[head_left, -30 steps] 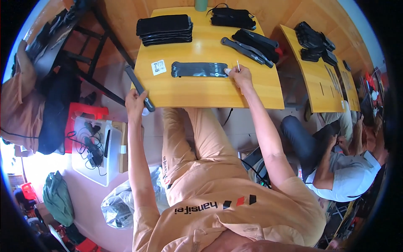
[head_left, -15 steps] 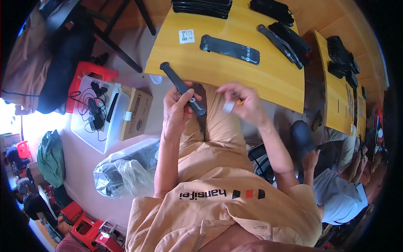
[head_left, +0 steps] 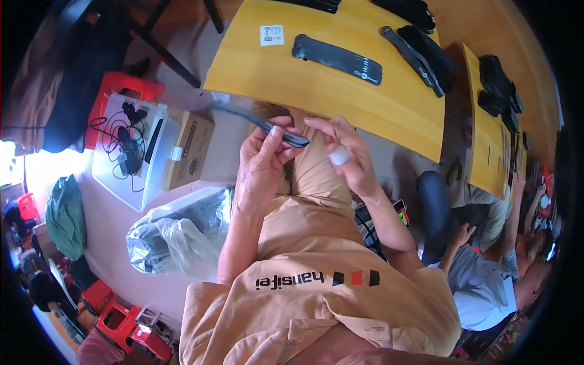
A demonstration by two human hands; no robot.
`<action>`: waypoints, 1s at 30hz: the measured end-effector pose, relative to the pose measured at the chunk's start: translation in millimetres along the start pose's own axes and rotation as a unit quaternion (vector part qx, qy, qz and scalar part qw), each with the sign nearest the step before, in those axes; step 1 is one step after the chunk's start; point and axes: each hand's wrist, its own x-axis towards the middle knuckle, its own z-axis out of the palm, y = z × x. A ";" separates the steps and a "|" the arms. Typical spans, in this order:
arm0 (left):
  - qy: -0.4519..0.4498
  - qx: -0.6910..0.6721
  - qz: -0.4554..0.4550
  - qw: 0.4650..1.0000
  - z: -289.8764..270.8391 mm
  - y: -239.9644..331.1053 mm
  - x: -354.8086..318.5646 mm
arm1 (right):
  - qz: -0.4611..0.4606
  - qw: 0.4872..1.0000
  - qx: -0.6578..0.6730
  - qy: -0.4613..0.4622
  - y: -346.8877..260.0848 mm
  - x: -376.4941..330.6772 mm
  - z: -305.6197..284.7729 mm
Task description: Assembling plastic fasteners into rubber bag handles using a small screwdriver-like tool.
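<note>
My left hand grips a long, thin black strap-like part over my lap, just below the front edge of the yellow wooden table. The part runs from upper left to the fingertips. My right hand is close beside it, fingers spread, with a white wrap on one finger; its fingertips reach toward the part's right end. Another flat black part lies on the table, next to a small white label.
More black parts are piled at the table's far right, and on a second table. A cardboard box, a white bin with cables and a plastic bag sit on the floor at left. Another person sits to the right.
My hands left the table: the left brought the black strap-like part down over my lap, the right came off the table part and closed in on it. The view tilted downward.
</note>
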 end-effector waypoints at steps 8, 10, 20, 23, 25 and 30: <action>0.016 -0.008 0.008 1.000 -1.2 6.1 -1.0 | 0.159 0.984 -0.010 -0.086 -27.9 -7.8 -3.3; 0.011 -0.018 0.008 1.000 1.0 7.5 -1.0 | 0.144 0.984 -0.035 -0.096 -28.3 -6.7 -1.0; 0.010 -0.007 0.004 1.000 1.3 4.2 -1.7 | 0.073 0.984 -0.110 -0.123 -27.0 -3.8 1.5; 0.013 -0.011 0.006 1.000 2.3 3.1 -1.6 | 0.122 0.983 -0.050 -0.131 -28.1 -4.5 0.0; 0.013 -0.010 0.004 1.000 2.2 2.4 -1.5 | 0.137 0.980 -0.051 -0.134 -28.1 -5.1 -1.3; 0.015 -0.008 0.003 1.000 0.5 0.1 -0.4 | 0.155 0.978 -0.030 -0.137 -24.9 -5.7 -2.4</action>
